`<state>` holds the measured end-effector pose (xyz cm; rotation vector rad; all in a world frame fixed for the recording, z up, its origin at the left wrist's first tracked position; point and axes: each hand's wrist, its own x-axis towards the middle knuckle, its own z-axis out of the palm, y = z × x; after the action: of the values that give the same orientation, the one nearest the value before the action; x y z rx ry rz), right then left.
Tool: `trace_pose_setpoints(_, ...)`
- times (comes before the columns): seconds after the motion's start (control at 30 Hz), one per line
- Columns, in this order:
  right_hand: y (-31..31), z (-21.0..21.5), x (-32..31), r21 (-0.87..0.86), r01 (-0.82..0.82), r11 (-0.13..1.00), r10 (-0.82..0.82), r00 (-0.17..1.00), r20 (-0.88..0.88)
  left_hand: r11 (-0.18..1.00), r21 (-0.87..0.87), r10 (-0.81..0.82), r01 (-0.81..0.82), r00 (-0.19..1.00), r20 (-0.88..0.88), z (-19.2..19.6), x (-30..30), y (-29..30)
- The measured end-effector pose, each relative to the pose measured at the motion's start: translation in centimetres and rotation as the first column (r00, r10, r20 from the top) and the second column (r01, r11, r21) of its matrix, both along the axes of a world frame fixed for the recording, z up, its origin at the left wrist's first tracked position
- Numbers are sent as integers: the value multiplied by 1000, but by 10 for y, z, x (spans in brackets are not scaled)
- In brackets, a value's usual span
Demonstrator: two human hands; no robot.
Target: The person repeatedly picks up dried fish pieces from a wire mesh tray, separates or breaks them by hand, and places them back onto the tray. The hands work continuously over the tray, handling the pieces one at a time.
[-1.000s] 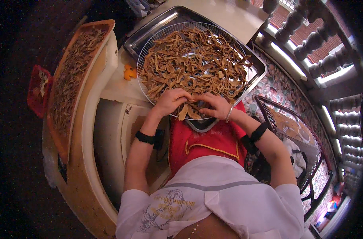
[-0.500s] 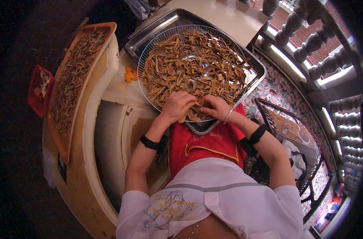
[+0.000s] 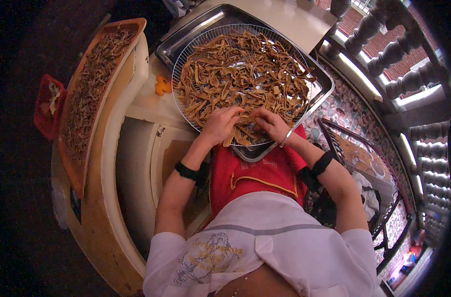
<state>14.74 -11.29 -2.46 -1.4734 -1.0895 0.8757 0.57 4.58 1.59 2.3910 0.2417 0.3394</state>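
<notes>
Brown dried strips [image 3: 210, 74] lie in a loose layer over a round wire rack [image 3: 174, 94]. The rack rests on a rectangular metal tray [image 3: 172, 47], whose near corner sticks out toward my lap. My left hand [image 3: 220, 124] is at the rack's near edge, with its fingertips pinched on a dried strip. Close to its right, my right hand [image 3: 272, 123] has curled fingers, also pinched on a strip between the two hands. The fingertips partly hide what they grip. Other strips lie just beneath both hands.
On the left, a long orange tray [image 3: 140, 24] holds thinner dried strips, with a red basket [image 3: 43, 123] beyond it. An orange toy-like piece [image 3: 162, 85] lies beside the rack. A folding chair [image 3: 366, 158] stands at the right, near a balustrade [image 3: 383, 59].
Both hands have shifted slightly up the picture, and the right fingers have moved a little off the near edge. The whole view has shifted slightly.
</notes>
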Motion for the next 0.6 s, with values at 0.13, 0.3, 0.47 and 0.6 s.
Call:
trace_pose_setpoints(0.13, -1, 2, -1, -61, -28, 998, 30, 999, 33, 1000, -12, 19, -20, 996, -84, 8, 0, -1)
trace_pose_setpoints(0.3, -2, 6, -1, -75, -13, 997, 10, 999, -40, 940, -326, 51, -96, 988, -143, 11, 0, 2)
trace_pose_setpoints(0.47, -2, 0, -2, -82, 59, 995, -63, 997, -43, 962, -272, 21, -34, 998, -53, 6, 0, 6)
trace_pose_setpoints(0.6, -3, 11, -2, -129, 62, 990, -49, 993, 107, 976, -220, -31, -3, 988, -153, 14, 1, 3)
